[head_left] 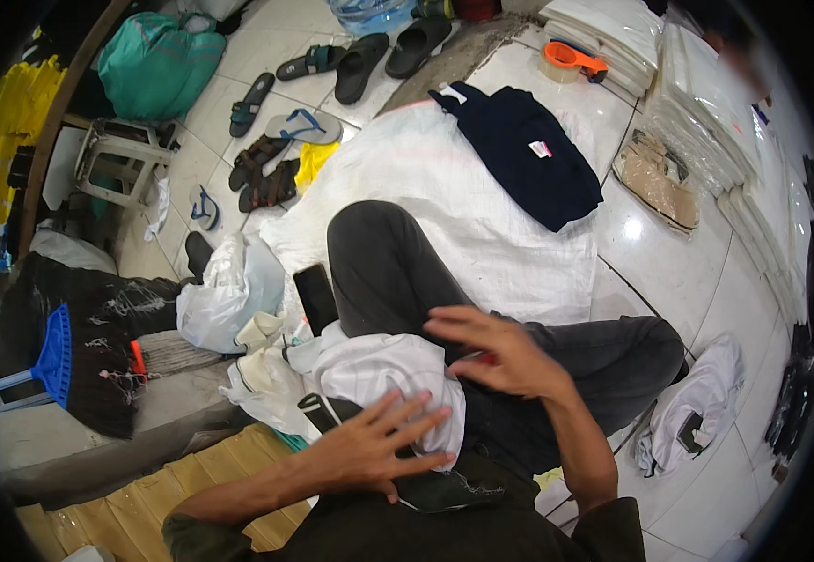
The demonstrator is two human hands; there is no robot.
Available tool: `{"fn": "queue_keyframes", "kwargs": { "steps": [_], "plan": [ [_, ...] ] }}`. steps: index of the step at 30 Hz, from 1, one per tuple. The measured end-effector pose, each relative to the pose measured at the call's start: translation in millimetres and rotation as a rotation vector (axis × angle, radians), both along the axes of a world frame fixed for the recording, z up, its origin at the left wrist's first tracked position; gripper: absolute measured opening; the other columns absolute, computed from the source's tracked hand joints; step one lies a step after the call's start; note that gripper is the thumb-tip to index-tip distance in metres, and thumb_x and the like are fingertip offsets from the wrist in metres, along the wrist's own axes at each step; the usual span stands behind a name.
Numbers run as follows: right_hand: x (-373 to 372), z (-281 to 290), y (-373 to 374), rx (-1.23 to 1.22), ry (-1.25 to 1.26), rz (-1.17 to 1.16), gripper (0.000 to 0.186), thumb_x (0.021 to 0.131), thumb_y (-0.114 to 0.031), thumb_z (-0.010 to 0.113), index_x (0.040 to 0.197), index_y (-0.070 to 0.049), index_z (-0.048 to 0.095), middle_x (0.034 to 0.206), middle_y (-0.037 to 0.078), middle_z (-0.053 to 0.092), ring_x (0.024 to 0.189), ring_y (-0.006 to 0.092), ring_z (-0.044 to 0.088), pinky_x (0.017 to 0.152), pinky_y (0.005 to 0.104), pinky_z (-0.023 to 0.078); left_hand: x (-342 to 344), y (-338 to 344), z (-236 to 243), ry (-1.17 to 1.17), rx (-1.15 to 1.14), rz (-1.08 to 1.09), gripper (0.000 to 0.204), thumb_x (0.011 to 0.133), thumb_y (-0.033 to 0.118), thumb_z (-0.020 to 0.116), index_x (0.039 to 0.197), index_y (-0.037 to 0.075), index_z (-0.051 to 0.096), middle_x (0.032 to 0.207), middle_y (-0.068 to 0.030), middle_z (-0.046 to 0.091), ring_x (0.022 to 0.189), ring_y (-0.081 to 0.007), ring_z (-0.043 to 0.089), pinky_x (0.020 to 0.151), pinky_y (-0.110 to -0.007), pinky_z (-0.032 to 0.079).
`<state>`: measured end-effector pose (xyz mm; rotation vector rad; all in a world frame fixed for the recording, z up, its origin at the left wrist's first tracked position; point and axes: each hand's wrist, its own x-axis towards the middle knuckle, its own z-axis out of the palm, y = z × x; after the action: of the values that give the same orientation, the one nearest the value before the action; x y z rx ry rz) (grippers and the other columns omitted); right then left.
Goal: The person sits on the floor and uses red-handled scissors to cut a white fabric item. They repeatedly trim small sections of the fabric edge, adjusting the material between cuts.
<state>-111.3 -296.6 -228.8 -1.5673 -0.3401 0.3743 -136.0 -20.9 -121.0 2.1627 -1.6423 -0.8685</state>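
My left hand (pixel 374 445) is open, fingers spread, over the lower edge of a crumpled white cloth garment (pixel 369 365) on my lap. A dark cloth piece (pixel 435 487) with loose threads lies under that hand. My right hand (pixel 510 358) hovers above my lap, right of the white garment, with a small red thing (pixel 487 359) between thumb and palm. Most of it is hidden, so its kind does not show. Ahead on the white sheet (pixel 388 178) rests a folded navy garment (pixel 524 155) with a small white-and-red label.
A black phone (pixel 316 298) and a white plastic bag (pixel 229 295) are left of my knee. Stacks of plastic-wrapped white packages (pixel 706 103) stand at the right, near an orange tape dispenser (pixel 571 61). Sandals (pixel 362 67), a broom (pixel 56 356) and another white garment (pixel 697 403) lie around.
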Motion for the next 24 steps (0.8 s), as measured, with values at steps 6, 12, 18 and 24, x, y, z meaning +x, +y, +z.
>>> {"fn": "queue_keyframes", "kwargs": {
  "steps": [6,12,18,24],
  "plan": [
    [20,11,42,-0.162,-0.376,-0.084,0.024,0.079,-0.005,0.081,0.102,-0.008,0.073,0.126,0.011,0.067,0.082,0.0338,0.072,0.07,0.0411,0.056,-16,5,3,0.271,-0.14,0.047,0.041,0.089,0.036,0.078,0.114,0.006,0.064,0.155,-0.0184,0.047,0.145,-0.0399,0.047,0.123,-0.054,0.035],
    [28,68,14,-0.119,-0.26,-0.29,0.007,0.088,-0.008,0.071,0.087,-0.002,0.067,0.064,0.014,0.054,0.057,0.0233,0.06,0.056,0.0391,0.044,-27,-25,-8,-0.102,-0.433,0.367,0.111,0.08,0.056,0.085,0.163,0.014,0.025,0.157,-0.0268,0.04,0.129,-0.0437,0.053,0.104,-0.052,0.046],
    [28,164,-3,0.557,0.354,-0.484,0.028,0.105,-0.019,0.066,0.079,-0.007,0.063,0.057,-0.005,0.048,0.044,0.0029,0.037,0.041,0.0235,0.023,8,-83,-41,-0.917,-0.651,0.68,0.064,0.086,0.038,0.084,0.143,0.023,0.06,0.151,-0.0183,0.046,0.13,-0.0355,0.05,0.111,-0.054,0.041],
    [45,208,-1,0.719,0.279,-0.444,0.017,0.105,-0.022,0.069,0.096,-0.009,0.064,0.069,-0.005,0.055,0.048,0.003,0.04,0.042,0.0262,0.028,88,-72,29,-0.879,-1.104,0.768,0.031,0.087,0.015,0.079,0.116,0.009,0.069,0.12,-0.0172,0.067,0.11,-0.0355,0.066,0.099,-0.051,0.053]
  ]
}}
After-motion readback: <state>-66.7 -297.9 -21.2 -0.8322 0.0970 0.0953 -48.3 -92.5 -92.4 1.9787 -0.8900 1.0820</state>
